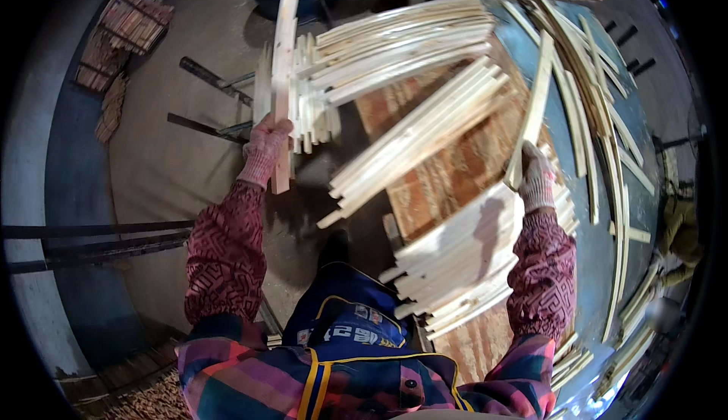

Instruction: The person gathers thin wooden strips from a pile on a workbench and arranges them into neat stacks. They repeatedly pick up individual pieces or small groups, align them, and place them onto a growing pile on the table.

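My left hand point(267, 141), in a knitted work glove, is closed around the lower part of a long pale wood strip point(282, 71) held nearly upright. My right hand point(538, 177), gloved too, grips the near end of another wood strip point(537, 94) that slants up and away over the table. Just left of my right hand lies a stack of pale strips point(459, 249). A narrower bundle of strips point(417, 139) rests at a slant between my hands. Farther off is a larger pile of strips point(409, 44).
A worn brown board point(436, 185) lies under the bundles. Loose strips point(580, 124) are scattered on the blue-grey table point(565, 63) at right. Dark metal bars point(205, 78) jut out at left. Strapped wood bundles point(136, 18) stand on the floor. Another person point(680, 230) is at the right edge.
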Tool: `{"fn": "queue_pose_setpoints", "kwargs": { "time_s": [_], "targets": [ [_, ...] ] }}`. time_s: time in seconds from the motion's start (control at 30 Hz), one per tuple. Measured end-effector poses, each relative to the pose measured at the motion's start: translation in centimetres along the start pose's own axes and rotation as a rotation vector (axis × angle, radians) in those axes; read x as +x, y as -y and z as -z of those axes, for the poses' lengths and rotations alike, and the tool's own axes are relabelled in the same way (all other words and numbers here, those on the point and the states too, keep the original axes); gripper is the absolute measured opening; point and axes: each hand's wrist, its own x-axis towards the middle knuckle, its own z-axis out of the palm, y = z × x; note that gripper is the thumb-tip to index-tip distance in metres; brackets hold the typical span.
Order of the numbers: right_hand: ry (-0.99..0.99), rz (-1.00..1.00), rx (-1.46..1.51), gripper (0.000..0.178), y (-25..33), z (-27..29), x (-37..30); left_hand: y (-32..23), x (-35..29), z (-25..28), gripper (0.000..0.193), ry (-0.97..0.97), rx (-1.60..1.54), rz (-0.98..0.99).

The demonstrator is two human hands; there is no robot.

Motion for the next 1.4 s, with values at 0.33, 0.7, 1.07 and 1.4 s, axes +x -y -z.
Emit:
{"fn": "queue_pose_setpoints", "kwargs": {
  "time_s": [0.33, 0.7, 1.07, 1.4],
  "targets": [
    [-0.303, -0.169, -0.053, 0.017, -2.5, -11.5, -8.4, 14.8, 23.7, 1.4, 0.056, -0.083, 0.234, 0.563],
    [-0.491, -0.188, -0.284, 0.032, 1.4, -21.9, -8.5, 25.0, 42.8, -6.4, 0.079, 0.246, 0.698, 0.279],
    [-0.541, -0.168, -0.215, 0.024, 0.6, -18.5, -9.4, 24.3, 43.8, -9.5, 0.066, 0.332, 1.01, 0.036],
    [-0.323, -0.18, -0.071, 0.062, 2.6, -10.2, -10.0, 26.3, 23.1, 9.1, 0.068, 0.22, 0.126, 0.112]
  ]
}}
